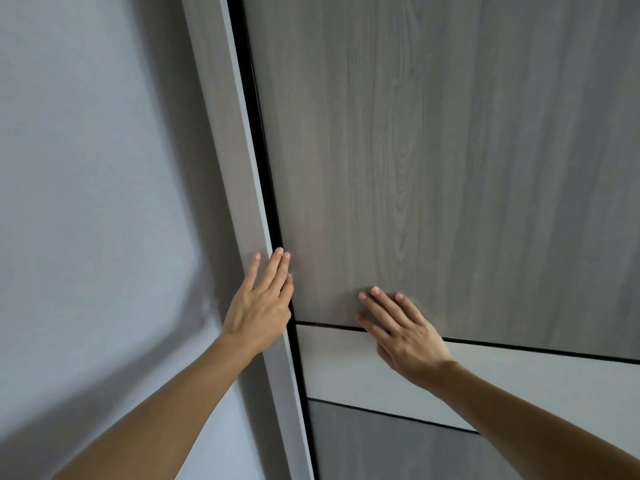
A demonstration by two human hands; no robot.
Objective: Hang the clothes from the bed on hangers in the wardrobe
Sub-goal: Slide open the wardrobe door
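A grey wood-grain wardrobe door point(433, 150) fills the right of the head view, shut against its pale frame point(239, 174), with a thin black gap between them. My left hand point(259, 303) lies with straight fingers at the door's left edge, fingertips on the gap and the frame. Flat on the door panel, my right hand point(398, 330) presses with spread fingers across a black seam above a light band point(519, 379). Clothes, hangers and bed are out of view.
A plain grey-white wall point(97, 202) stands to the left of the wardrobe frame. Below the light band the door continues as a darker grey panel point(398, 448).
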